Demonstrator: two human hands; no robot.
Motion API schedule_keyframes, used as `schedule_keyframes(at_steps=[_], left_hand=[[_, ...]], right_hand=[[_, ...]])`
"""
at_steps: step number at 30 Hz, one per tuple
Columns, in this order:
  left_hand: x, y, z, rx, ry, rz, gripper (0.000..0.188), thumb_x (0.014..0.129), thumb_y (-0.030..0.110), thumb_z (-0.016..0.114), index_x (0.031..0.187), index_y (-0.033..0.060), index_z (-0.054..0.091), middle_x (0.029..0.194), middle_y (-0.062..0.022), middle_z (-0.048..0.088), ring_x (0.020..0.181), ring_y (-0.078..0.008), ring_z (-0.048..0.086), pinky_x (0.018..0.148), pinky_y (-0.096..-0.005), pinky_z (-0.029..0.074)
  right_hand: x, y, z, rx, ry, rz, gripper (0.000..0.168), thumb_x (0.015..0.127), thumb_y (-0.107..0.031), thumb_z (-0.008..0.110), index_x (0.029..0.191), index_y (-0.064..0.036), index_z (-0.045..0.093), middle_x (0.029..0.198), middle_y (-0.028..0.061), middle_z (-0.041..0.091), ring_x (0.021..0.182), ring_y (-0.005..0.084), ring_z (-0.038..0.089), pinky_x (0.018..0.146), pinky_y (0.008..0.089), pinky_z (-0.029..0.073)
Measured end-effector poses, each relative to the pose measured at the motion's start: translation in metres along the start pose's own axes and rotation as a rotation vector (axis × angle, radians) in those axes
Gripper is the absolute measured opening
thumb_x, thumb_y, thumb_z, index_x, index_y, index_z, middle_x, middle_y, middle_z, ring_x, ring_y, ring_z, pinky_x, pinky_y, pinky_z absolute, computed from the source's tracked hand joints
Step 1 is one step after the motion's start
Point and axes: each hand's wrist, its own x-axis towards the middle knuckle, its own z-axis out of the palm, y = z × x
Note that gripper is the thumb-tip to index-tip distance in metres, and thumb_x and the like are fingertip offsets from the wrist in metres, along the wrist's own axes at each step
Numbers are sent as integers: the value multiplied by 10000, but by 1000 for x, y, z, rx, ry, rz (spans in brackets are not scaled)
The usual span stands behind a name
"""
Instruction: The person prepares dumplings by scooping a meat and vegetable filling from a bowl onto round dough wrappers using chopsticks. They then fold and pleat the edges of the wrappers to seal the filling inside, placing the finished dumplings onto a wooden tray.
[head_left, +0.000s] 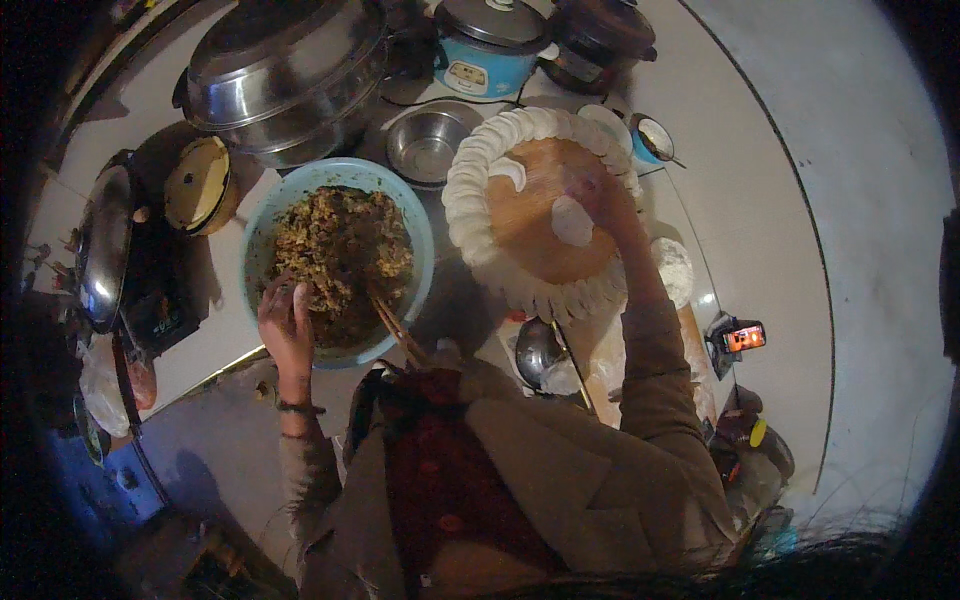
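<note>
A pale blue basin holds a chopped filling, with a pair of wooden chopsticks leaning in it. My left hand is over the basin's near-left rim, thumb and fingers apart, with nothing visible between them. My right hand reaches over a round wooden board; it is dark and blurred, so its grip cannot be told. Just below its fingers lies a flat dough wrapper. A folded dumpling rests on the board's left part. Overlapping pale dough pieces ring the board's edge.
Behind stand a large steel pot, a blue rice cooker and a steel bowl. Right of the board are a small cup, a pile of flour and a lit phone. A wok lid stands left.
</note>
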Motion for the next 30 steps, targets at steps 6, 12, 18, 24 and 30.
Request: schedule_keyframes(at_steps=[6,12,18,24,30], left_hand=[[7,61,2,327,154,329,484,790,160,752,1216,29,564,1350,-188,523,1284,-385,455,1022,-441,413],[-11,61,10,42,102,150,454,805,180,735,1198,21,575,1276,-186,563,1212,-393,501,984,-444,428],[-17,88,-2,-184,-28,123,373,822,180,726,1136,17,609,1108,-178,626,1061,-368,581,905,-421,458],[-25,92,-1,-236,-51,138,314,830,137,713,1111,25,628,1095,-174,640,1026,-360,605,896,-398,467],[-29,105,5,-843,-328,-140,285,921,165,653,1156,4,631,1144,-109,663,1026,-242,635,890,-353,478]], right_hand=[[-35,31,11,-75,-113,-48,385,813,-324,711,1066,-42,644,1051,147,639,992,334,600,884,422,478],[-36,19,20,-284,-152,-131,345,752,-207,743,1055,-67,653,1095,143,602,1040,328,567,897,423,456],[-41,26,33,-78,106,-222,287,743,-171,729,970,-27,629,943,149,599,855,325,602,758,409,491],[-45,19,25,-69,59,-92,247,767,-164,728,943,-12,643,918,141,616,850,296,621,745,383,503],[-59,-61,3,151,-73,-130,247,795,-181,732,957,-5,671,883,134,671,806,250,662,715,338,511]])
